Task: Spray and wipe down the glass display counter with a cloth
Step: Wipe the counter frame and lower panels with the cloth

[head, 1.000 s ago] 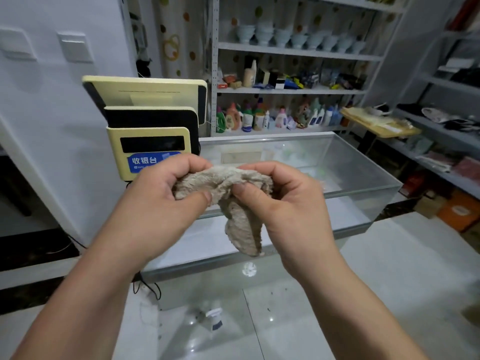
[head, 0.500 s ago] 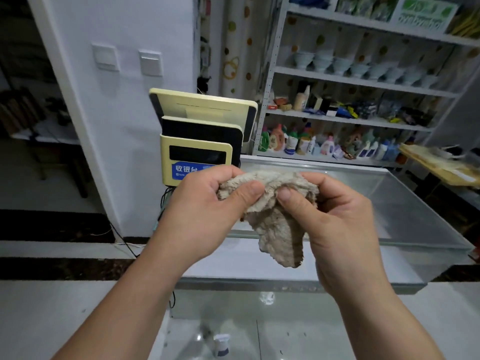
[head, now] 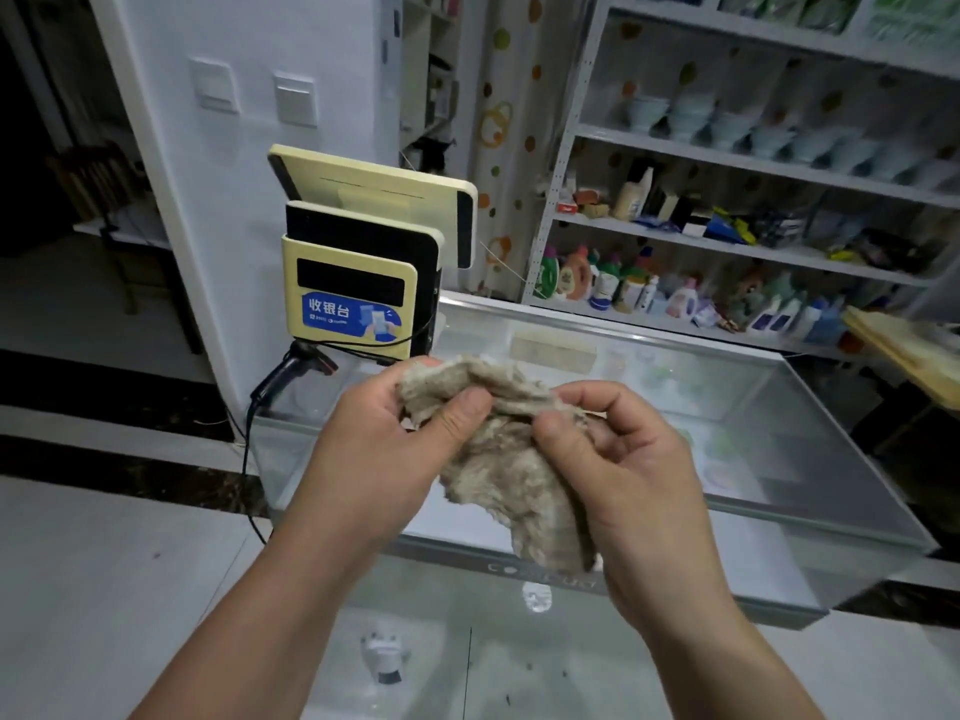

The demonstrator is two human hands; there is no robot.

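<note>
**Cloth hangs lower between the hands**

The cloth [head: 509, 470] now hangs a little lower than half a second ago. The left hand [head: 374, 459] and the right hand [head: 644, 491] both pinch its upper edge at mid-frame, above the glass display counter [head: 779, 449]. I think it is best to fold it into a flat pad before wiping the surface. The cloth is beige, fluffy and limp; the glass is smooth and reflective.

Cloth [head: 511, 462] between hands, above counter [head: 810, 459]; register [head: 358, 283] left.
</note>
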